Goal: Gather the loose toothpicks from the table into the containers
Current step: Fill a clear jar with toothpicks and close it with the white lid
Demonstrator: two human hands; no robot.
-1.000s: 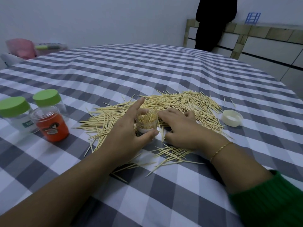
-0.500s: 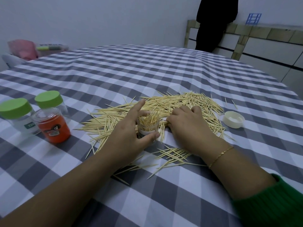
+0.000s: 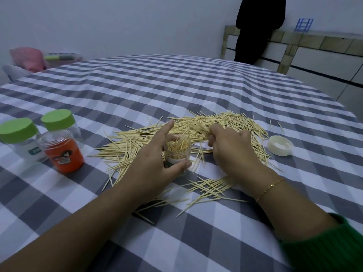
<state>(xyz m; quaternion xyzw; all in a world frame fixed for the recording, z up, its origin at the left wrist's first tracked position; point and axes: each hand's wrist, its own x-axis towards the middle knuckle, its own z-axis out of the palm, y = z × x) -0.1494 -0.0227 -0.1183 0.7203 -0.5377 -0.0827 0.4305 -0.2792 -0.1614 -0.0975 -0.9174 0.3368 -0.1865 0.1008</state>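
A wide heap of loose toothpicks (image 3: 231,124) lies on the grey-and-white checked tablecloth (image 3: 176,85). In its middle stands a small clear container (image 3: 177,149), partly filled with upright toothpicks. My left hand (image 3: 155,160) grips that container, thumb at the front and index finger stretched out behind it. Just right of the container, my right hand (image 3: 229,148) pinches a small bunch of toothpicks lifted off the heap, its fingers curled. More toothpicks (image 3: 208,187) lie scattered in front of my hands.
A white lid (image 3: 280,148) lies upturned at the heap's right edge. At the left stand two green-lidded clear jars (image 3: 59,120) (image 3: 18,134) and an open orange-labelled jar (image 3: 62,152). A person in black (image 3: 257,28) stands beyond the table's far side.
My right hand rose from lying flat on the heap and now pinches a bunch of toothpicks beside the container. My left hand stays on the container.
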